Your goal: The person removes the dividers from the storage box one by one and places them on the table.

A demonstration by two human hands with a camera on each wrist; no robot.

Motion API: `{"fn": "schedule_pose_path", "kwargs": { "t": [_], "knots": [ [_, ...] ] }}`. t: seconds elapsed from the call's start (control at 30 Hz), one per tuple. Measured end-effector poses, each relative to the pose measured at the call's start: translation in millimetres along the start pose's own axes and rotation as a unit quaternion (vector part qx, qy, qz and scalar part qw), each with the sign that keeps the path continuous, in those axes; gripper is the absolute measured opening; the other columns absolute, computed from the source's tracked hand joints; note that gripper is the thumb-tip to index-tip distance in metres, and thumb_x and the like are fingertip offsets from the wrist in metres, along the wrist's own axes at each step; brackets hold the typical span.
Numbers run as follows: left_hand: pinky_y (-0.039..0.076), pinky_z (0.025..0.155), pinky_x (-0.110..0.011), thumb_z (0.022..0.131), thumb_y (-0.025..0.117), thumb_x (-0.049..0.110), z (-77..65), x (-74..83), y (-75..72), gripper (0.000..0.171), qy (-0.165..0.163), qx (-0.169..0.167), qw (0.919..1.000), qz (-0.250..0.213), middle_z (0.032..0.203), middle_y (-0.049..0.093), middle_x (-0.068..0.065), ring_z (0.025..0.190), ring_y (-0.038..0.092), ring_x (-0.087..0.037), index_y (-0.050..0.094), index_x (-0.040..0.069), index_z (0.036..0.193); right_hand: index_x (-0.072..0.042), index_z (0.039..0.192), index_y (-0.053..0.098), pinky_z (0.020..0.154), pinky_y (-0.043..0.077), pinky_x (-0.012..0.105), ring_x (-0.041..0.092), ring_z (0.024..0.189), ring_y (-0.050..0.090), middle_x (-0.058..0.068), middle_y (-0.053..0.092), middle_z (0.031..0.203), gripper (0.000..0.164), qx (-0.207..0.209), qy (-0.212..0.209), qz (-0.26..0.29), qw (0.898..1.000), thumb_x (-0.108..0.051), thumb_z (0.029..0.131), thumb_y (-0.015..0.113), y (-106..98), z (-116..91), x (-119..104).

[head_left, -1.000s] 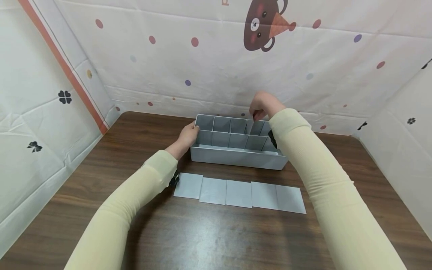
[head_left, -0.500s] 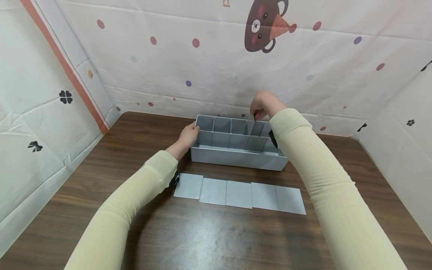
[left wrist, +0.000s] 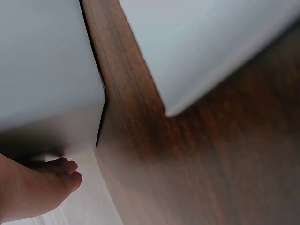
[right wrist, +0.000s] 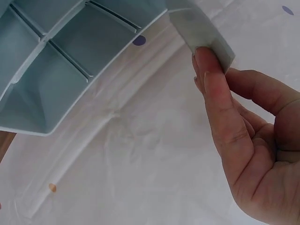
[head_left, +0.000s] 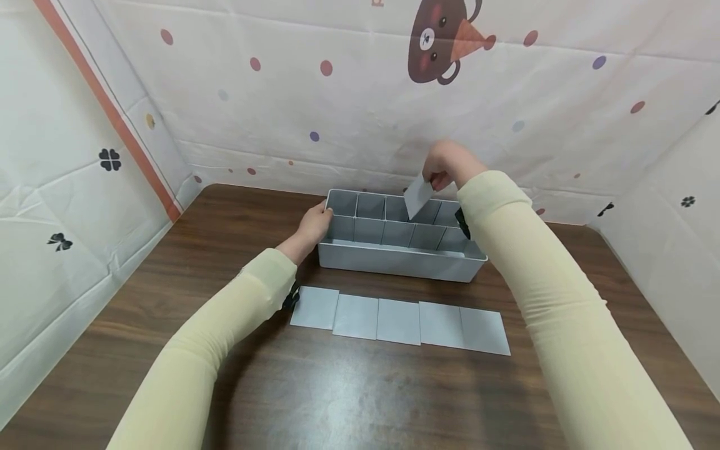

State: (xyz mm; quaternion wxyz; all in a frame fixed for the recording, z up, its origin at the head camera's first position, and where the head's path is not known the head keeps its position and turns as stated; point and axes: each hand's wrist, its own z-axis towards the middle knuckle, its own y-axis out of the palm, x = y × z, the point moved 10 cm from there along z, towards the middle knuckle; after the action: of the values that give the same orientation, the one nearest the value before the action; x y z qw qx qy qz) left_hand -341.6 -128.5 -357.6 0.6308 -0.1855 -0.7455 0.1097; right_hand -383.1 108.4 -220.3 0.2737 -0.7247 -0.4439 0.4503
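A long grey divided storage box (head_left: 394, 261) stands on the table with a back row of small compartments and a long front trough. My left hand (head_left: 312, 228) grips its left end near the back corner, thumb at the rim. In the left wrist view, only part of that hand (left wrist: 40, 187) shows beside the box wall (left wrist: 42, 61). Over the back row, my right hand (head_left: 450, 164) pinches a thin grey divider panel (head_left: 418, 197), tilted, its lower corner at the compartments. The right wrist view shows fingertips and thumb on this panel (right wrist: 199, 30).
Several flat grey panels (head_left: 398, 322) lie in a row on the brown wooden table (head_left: 337, 387), in front of the box. A patterned white cloth (head_left: 360, 100) hangs close behind the box, and more cloth covers both sides.
My right hand has risen and drawn the divider panel up from between the compartments, so more of its face shows. My left hand keeps its grip on the box end.
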Motion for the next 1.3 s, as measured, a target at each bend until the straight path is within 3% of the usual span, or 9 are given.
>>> {"fn": "schedule_pose_path", "kwargs": {
  "t": [0.2,0.33,0.43,0.6,0.67,1.03,1.3],
  "knots": [
    [0.021,0.131,-0.046,0.113,0.028,0.022,-1.6,-2.9,-0.4,0.055,-0.004,-0.001,1.0000,0.002,0.172,0.020,-0.011,0.161,0.019,-0.028,0.017,0.006,0.164,0.016,0.141,0.048,0.063,0.060,0.021,0.010,0.057,0.060,0.015,0.059,0.100,0.045,-0.006,-0.002,0.002,1.000,0.000,0.100,0.057,4,-4,-1],
    [0.021,0.131,-0.046,0.113,0.028,0.023,-1.9,-4.0,-0.5,0.055,-0.006,0.000,1.0000,0.000,0.173,0.019,-0.011,0.161,0.018,-0.028,0.017,0.006,0.164,0.016,0.137,0.052,0.061,0.059,0.020,0.009,0.058,0.060,0.016,0.060,0.101,0.042,-0.001,-0.019,-0.013,1.000,-0.002,0.100,0.057,5,-4,-2],
    [0.021,0.131,-0.046,0.113,0.028,0.023,-0.9,-5.0,-0.3,0.055,-0.007,0.001,1.0000,0.004,0.173,0.019,-0.011,0.161,0.018,-0.028,0.017,0.006,0.164,0.015,0.135,0.055,0.061,0.058,0.021,0.011,0.063,0.061,0.016,0.062,0.101,0.039,0.004,-0.045,-0.022,0.999,-0.004,0.101,0.058,3,-8,-4],
    [0.023,0.131,-0.046,0.113,0.029,0.024,0.3,-7.0,1.0,0.055,-0.006,0.003,0.9999,0.012,0.172,0.021,-0.012,0.160,0.021,-0.028,0.019,0.006,0.164,0.009,0.135,0.061,0.065,0.057,0.025,0.017,0.077,0.059,0.027,0.065,0.121,0.037,0.008,-0.103,-0.026,0.994,-0.006,0.102,0.059,1,-22,-2],
    [0.023,0.131,-0.046,0.113,0.029,0.024,-0.1,-7.4,1.6,0.055,-0.005,0.005,0.9999,0.012,0.172,0.022,-0.012,0.160,0.021,-0.029,0.019,0.006,0.164,0.009,0.134,0.062,0.066,0.056,0.025,0.018,0.079,0.058,0.030,0.064,0.127,0.036,0.011,-0.121,-0.026,0.992,-0.007,0.102,0.060,0,-27,2],
    [0.024,0.130,-0.047,0.113,0.029,0.024,0.7,-6.1,1.1,0.055,-0.001,0.005,0.9999,0.009,0.172,0.021,-0.013,0.160,0.021,-0.029,0.019,0.005,0.164,0.009,0.128,0.066,0.067,0.052,0.024,0.019,0.083,0.059,0.028,0.068,0.122,0.033,0.021,-0.161,-0.019,0.987,-0.010,0.101,0.063,-5,-42,30],
    [0.022,0.131,-0.046,0.113,0.028,0.023,-1.3,-1.4,0.3,0.055,-0.005,-0.001,1.0000,-0.004,0.172,0.020,-0.012,0.160,0.020,-0.029,0.018,0.006,0.164,0.005,0.131,0.066,0.075,0.059,0.035,0.031,0.100,0.063,0.032,0.061,0.135,0.034,0.025,-0.166,-0.006,0.986,-0.014,0.104,0.060,-9,-55,61]
  ]
}}
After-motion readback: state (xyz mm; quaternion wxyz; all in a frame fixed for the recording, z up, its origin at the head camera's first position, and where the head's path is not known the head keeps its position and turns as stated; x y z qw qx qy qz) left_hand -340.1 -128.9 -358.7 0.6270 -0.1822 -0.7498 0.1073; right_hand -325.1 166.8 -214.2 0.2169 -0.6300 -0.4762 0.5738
